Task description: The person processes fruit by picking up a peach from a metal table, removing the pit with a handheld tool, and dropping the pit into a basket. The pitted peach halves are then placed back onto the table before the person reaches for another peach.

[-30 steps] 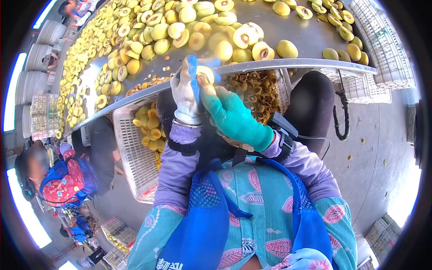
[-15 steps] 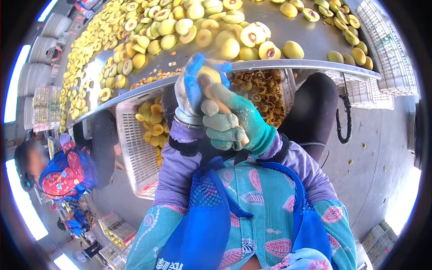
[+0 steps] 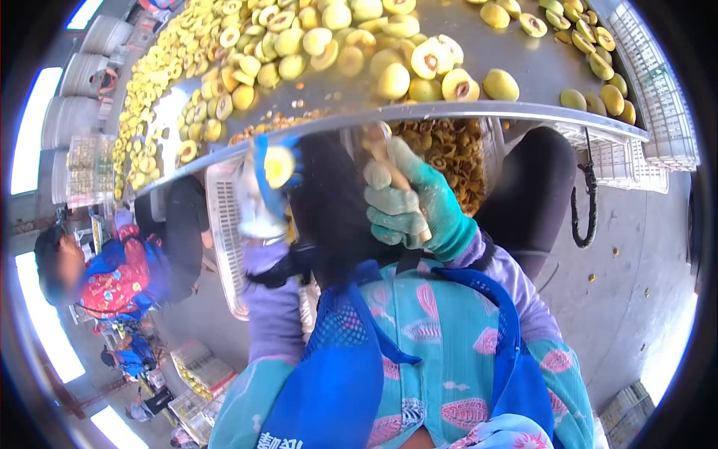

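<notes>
My left hand [image 3: 263, 196], in a white glove with blue fingers, is blurred above the white crate [image 3: 224, 232] on the left. A peach half [image 3: 280, 166] with a pale, hollowed centre lies in its fingers. My right hand [image 3: 410, 196], in a green dusty glove, is wrapped round the wooden handle of a pitting tool [image 3: 398, 170]. The tool's metal end points up toward the table edge, touching no fruit. Under that edge a bin holds brown peach stones and scraps [image 3: 449, 161].
Halved peaches [image 3: 299, 41] cover much of the metal table [image 3: 516, 63], whose raised rim [image 3: 449, 111] runs in front of me. White baskets [image 3: 651, 90] stand at the right. A person in a red floral top [image 3: 120, 277] sits at the left, near stacked tubs [image 3: 78, 75].
My left hand has moved left and down, away from the tool, carrying the peach half. My right hand has stayed near my middle with the tool.
</notes>
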Tool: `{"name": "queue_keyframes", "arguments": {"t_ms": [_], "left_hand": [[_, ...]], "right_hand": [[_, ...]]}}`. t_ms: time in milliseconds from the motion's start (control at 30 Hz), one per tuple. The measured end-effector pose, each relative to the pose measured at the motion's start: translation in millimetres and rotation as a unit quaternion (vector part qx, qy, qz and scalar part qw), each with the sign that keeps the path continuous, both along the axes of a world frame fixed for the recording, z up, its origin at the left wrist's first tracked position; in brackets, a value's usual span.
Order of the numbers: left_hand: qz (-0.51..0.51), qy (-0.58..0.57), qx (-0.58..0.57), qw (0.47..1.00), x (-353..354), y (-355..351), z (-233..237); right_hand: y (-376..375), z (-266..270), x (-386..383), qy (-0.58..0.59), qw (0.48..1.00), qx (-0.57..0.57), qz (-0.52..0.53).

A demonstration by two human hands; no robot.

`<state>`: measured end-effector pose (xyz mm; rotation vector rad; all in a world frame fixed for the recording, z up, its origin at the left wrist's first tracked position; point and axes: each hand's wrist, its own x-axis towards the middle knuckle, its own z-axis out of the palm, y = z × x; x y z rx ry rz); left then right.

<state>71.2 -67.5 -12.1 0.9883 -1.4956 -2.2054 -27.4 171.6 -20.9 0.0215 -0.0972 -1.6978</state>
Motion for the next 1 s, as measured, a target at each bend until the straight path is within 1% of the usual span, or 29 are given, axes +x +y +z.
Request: {"name": "queue_keyframes", "arguments": {"t_ms": [33,67,133,167,200,233,267,300,333,367,433,467,533,567,600,667,700,733,767,800,833,867,900,933,1000], "left_hand": [[-0.075,-0.105,-0.366,0.922,8.4,-24.5,-4.8],[-0.035,-0.256,-0.676,0.691,16.9,-49.1,-9.8],[-0.075,-0.223,-0.527,0.816,-23.7,-49.8,21.7],[-0.107,-0.203,-0.552,0.802,-56.3,-41.2,37.6],[-0.139,-0.183,-0.575,0.785,-89.5,-28.6,42.5],[-0.163,-0.169,-0.592,0.771,-121.2,-18.6,34.5],[-0.190,-0.151,-0.609,0.755,-152.8,-14.8,28.3],[-0.225,-0.105,-0.740,0.625,-181.4,-26.7,1.1],[-0.250,-0.053,-0.844,0.472,-198.9,-32.8,-25.7],[-0.284,-0.085,-0.816,0.497,-202.4,-25.3,-25.3],[-0.346,-0.157,-0.754,0.536,-201.7,-11.6,-16.1],[-0.373,-0.137,-0.683,0.612,-194.1,-13.8,-15.2],[-0.407,-0.095,-0.519,0.745,-175.1,-22.5,-13.3],[-0.371,-0.065,-0.436,0.817,-166.6,-25.4,-22.7],[-0.313,-0.061,-0.311,0.895,-147.4,-4.6,-3.1],[-0.250,0.002,-0.213,0.945,-117.6,14.7,8.7],[-0.222,0.065,-0.178,0.956,-106.1,30.3,7.7],[-0.256,0.096,-0.328,0.904,-97.9,36.0,7.8],[-0.257,0.127,-0.472,0.834,-89.7,41.6,7.7],[-0.229,0.149,-0.271,0.923,-85.4,47.1,5.7],[-0.192,0.164,-0.055,0.966,-83.8,56.6,2.0],[-0.149,0.170,0.163,0.960,-83.1,66.2,-0.8],[-0.116,0.175,0.144,0.967,-81.6,74.9,4.8],[-0.120,0.170,0.075,0.975,-81.9,74.4,1.3],[-0.123,0.157,-0.067,0.978,-83.5,71.6,-4.2]], "right_hand": [[2.6,-15.3,-7.6,0.024,0.994,0.107,0.009],[-0.5,-44.6,-7.0,-0.042,0.969,0.244,0.018],[-6.6,-72.6,4.8,-0.061,0.931,0.359,0.034],[-6.3,-64.3,3.3,-0.027,0.938,0.344,0.027],[-4.2,-48.7,2.2,0.007,0.944,0.329,0.021],[-3.2,-35.3,-0.7,0.039,0.949,0.313,0.010],[-2.8,-27.9,-4.8,0.098,0.938,0.333,-0.014],[-1.2,-22.1,-6.9,0.155,0.921,0.355,-0.036],[1.3,-14.6,-8.4,0.209,0.901,0.376,-0.057],[4.9,-0.3,-11.2,0.242,0.884,0.393,-0.077],[2.3,1.6,-13.7,0.271,0.863,0.396,-0.156],[-1.1,2.2,-14.0,0.285,0.853,0.394,-0.192],[-11.2,6.6,-22.3,0.401,0.798,0.382,-0.237],[-17.9,4.9,-25.8,0.472,0.749,0.380,-0.269],[-24.6,3.1,-29.5,0.536,0.690,0.381,-0.302],[-40.5,-13.2,-27.8,0.675,0.513,0.378,-0.371],[-45.9,-16.5,-25.6,0.686,0.494,0.367,-0.387],[-48.5,-12.8,-22.0,0.672,0.517,0.366,-0.383],[-48.4,-6.9,-16.7,0.658,0.539,0.367,-0.377],[-45.9,-0.8,-11.8,0.642,0.560,0.370,-0.370],[-40.6,8.8,-9.1,0.618,0.598,0.387,-0.332],[-34.5,20.8,-8.1,0.591,0.633,0.403,-0.295],[-32.7,19.9,-5.1,0.585,0.640,0.402,-0.295],[-30.9,19.1,-2.0,0.579,0.646,0.401,-0.295],[-35.7,-1.1,6.7,0.609,0.603,0.362,-0.367]]}}
